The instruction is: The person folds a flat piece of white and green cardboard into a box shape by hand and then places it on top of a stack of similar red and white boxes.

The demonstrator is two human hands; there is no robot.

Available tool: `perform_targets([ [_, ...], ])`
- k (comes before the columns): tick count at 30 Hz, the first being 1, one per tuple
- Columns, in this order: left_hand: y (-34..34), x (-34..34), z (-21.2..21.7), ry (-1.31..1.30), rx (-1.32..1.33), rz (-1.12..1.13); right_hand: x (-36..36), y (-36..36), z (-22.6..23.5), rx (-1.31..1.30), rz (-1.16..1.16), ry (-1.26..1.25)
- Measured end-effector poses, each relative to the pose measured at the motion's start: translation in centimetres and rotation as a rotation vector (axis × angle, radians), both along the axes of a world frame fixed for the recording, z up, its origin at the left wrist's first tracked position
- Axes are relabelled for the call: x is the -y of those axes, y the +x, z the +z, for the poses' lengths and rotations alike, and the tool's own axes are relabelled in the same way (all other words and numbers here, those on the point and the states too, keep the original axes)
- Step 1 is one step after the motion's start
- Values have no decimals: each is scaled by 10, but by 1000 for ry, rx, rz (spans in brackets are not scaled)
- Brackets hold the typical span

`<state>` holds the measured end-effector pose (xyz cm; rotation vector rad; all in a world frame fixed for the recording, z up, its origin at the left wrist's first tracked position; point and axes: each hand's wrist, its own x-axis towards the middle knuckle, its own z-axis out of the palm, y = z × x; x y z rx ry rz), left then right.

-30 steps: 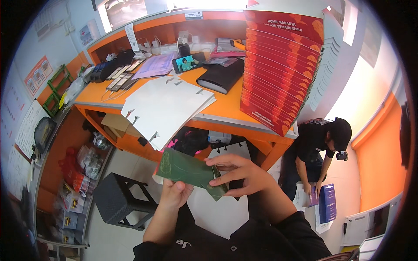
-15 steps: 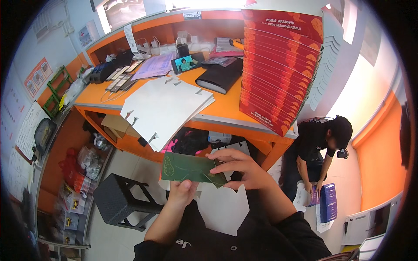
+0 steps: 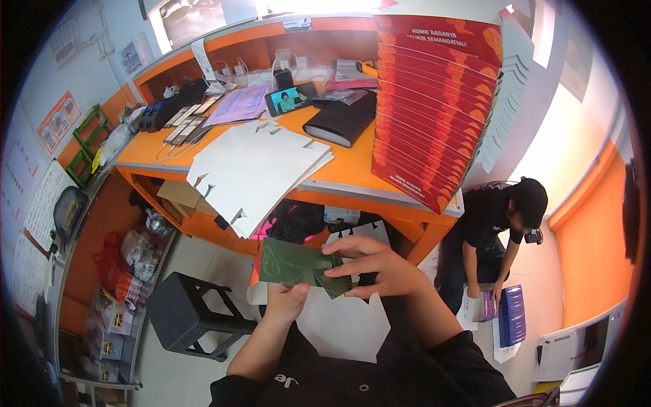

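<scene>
In front of my chest I hold a partly folded cardboard box blank with a dark green printed panel on top. A white flap of it hangs toward me, and a red edge shows at its left. My left hand is closed on the near edge, thumb on the green face, other fingers hidden beneath. My right hand grips the right end with bent fingers, where a green part lies folded at an angle. On the desk's front edge rests a stack of white cardboard blanks.
A tall stack of red printed cardboard stands at the right of the orange desk. A phone and black pouch lie behind. A black stool is at left. A co-worker handles purple boxes at right.
The box blank has shifted slightly right, and its green panel looks shorter, with the right end folded further in. My right fingers have pressed farther over that end.
</scene>
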<state>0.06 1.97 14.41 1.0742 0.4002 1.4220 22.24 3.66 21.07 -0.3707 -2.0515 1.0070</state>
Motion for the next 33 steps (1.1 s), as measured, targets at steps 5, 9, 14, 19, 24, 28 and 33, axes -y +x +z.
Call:
perform_targets([
  [5,-3,3,7,20,-35,-4,-2,5,-2,-51,69,42],
  [9,-1,3,12,13,68,-59,-5,9,-4,-106,158,24],
  [14,-1,3,10,-11,49,-87,-5,10,-6,-86,116,21],
  [19,-2,5,6,5,-134,-34,-2,8,-4,-51,6,46],
  [24,-3,5,10,0,-105,-42,8,1,-4,-32,-62,2],
  [28,-6,6,19,-14,-63,-93,13,-3,-3,49,-159,147],
  [33,-9,8,21,-37,-81,-92,21,-11,-7,103,-262,259],
])
